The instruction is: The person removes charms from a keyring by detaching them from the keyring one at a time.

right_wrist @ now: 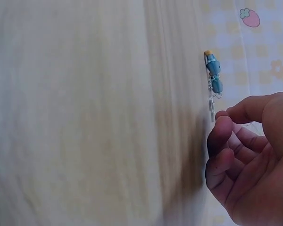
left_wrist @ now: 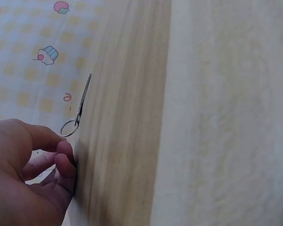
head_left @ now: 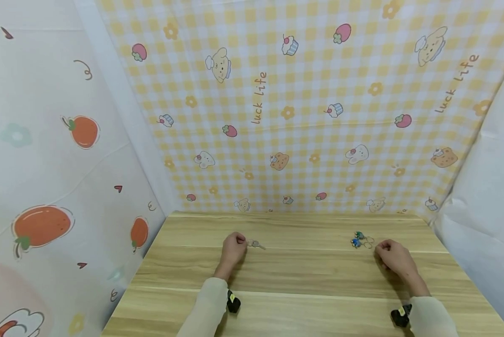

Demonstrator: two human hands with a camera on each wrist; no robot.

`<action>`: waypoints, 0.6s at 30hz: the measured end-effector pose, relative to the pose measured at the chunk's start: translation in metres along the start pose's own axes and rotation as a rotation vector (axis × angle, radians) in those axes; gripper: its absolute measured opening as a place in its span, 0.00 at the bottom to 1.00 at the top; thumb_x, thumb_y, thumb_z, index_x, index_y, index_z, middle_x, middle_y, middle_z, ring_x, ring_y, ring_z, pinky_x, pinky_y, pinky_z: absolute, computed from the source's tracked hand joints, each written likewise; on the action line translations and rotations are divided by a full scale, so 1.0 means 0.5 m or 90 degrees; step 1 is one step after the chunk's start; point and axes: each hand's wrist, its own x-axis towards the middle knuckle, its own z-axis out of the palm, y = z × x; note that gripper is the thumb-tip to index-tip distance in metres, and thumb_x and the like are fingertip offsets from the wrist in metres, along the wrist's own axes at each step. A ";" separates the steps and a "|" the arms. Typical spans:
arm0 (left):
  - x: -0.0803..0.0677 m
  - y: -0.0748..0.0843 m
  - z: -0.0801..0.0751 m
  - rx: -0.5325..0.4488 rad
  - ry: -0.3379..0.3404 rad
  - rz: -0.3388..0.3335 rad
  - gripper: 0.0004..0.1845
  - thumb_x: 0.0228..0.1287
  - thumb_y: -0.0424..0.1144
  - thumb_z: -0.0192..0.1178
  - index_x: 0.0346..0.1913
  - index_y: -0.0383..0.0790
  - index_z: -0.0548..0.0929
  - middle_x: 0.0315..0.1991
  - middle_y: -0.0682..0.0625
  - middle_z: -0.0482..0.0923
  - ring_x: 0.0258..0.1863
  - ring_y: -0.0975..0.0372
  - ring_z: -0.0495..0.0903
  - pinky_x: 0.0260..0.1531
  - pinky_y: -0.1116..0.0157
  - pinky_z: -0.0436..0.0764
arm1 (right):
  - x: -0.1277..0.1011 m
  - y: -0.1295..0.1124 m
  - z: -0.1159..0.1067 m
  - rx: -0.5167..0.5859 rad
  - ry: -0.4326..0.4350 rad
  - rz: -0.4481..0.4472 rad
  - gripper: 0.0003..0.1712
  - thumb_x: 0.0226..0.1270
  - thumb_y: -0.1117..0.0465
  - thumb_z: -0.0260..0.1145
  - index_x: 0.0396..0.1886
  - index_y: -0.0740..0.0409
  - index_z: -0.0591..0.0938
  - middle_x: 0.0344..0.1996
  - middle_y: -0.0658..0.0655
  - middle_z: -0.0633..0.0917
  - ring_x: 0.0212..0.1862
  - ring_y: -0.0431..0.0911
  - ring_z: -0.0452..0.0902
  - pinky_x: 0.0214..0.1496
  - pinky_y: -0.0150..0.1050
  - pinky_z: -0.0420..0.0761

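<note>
A small metal key [head_left: 258, 244] on a thin split ring [left_wrist: 69, 128] lies by my left hand [head_left: 233, 248]. The thumb and index fingertip of that hand pinch the ring's near edge, and the key points away to the right. Toward the right side of the table lie two keychains, one with a green charm [head_left: 359, 235] and one with a blue charm [head_left: 355, 243], each with a metal ring. My right hand [head_left: 395, 256] rests just right of the rings, fingers loosely curled, holding nothing that I can see. In the right wrist view the charms [right_wrist: 214, 75] overlap beyond the fingertips.
Both hands are over a light wooden table [head_left: 298, 276]. A yellow checked cloth [head_left: 302, 140] hangs along its back edge. White printed cloth [head_left: 58, 178] covers the left side, and plain white cloth [head_left: 479, 210] the right.
</note>
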 end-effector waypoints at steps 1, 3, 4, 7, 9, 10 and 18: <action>0.000 0.001 -0.002 -0.004 -0.003 -0.005 0.04 0.69 0.27 0.62 0.43 0.29 0.85 0.37 0.41 0.83 0.36 0.56 0.80 0.36 0.61 0.81 | 0.000 -0.001 0.000 0.003 0.001 -0.004 0.20 0.82 0.57 0.53 0.53 0.72 0.78 0.24 0.55 0.83 0.26 0.47 0.79 0.28 0.39 0.76; -0.001 0.004 -0.005 -0.011 -0.010 -0.016 0.05 0.70 0.29 0.61 0.43 0.31 0.85 0.37 0.42 0.83 0.35 0.57 0.79 0.36 0.62 0.80 | 0.001 -0.002 0.000 0.009 0.006 -0.015 0.20 0.82 0.57 0.53 0.53 0.72 0.78 0.25 0.55 0.84 0.27 0.46 0.79 0.28 0.38 0.76; -0.001 0.005 -0.007 -0.013 -0.009 -0.014 0.05 0.70 0.29 0.60 0.43 0.31 0.85 0.37 0.42 0.83 0.35 0.57 0.79 0.36 0.62 0.79 | 0.002 -0.004 0.001 0.010 0.008 -0.020 0.20 0.83 0.56 0.54 0.53 0.71 0.79 0.25 0.55 0.84 0.27 0.46 0.79 0.27 0.38 0.76; -0.002 0.007 -0.014 -0.015 -0.008 -0.013 0.05 0.71 0.31 0.60 0.43 0.32 0.84 0.37 0.43 0.83 0.35 0.57 0.79 0.37 0.63 0.79 | 0.006 -0.013 -0.001 0.011 0.016 -0.039 0.20 0.83 0.56 0.54 0.53 0.71 0.79 0.27 0.56 0.85 0.27 0.45 0.79 0.27 0.37 0.76; -0.001 0.006 -0.018 -0.015 -0.006 -0.013 0.05 0.71 0.32 0.61 0.44 0.32 0.83 0.37 0.42 0.83 0.36 0.57 0.80 0.37 0.63 0.79 | 0.006 -0.024 -0.005 0.010 0.020 -0.053 0.20 0.83 0.56 0.53 0.53 0.71 0.80 0.29 0.58 0.86 0.27 0.46 0.79 0.26 0.37 0.76; 0.000 0.006 -0.021 -0.015 -0.006 -0.014 0.05 0.71 0.32 0.62 0.44 0.32 0.82 0.38 0.42 0.84 0.36 0.57 0.80 0.37 0.62 0.79 | 0.006 -0.032 -0.007 0.011 0.019 -0.058 0.21 0.83 0.55 0.53 0.54 0.71 0.80 0.30 0.58 0.86 0.26 0.46 0.79 0.26 0.37 0.76; 0.008 0.018 -0.055 -0.003 -0.029 0.027 0.03 0.73 0.32 0.63 0.41 0.35 0.83 0.35 0.45 0.82 0.33 0.60 0.78 0.33 0.65 0.78 | 0.004 -0.103 -0.018 -0.007 0.039 -0.133 0.21 0.86 0.54 0.53 0.55 0.69 0.81 0.37 0.64 0.87 0.28 0.51 0.83 0.26 0.37 0.75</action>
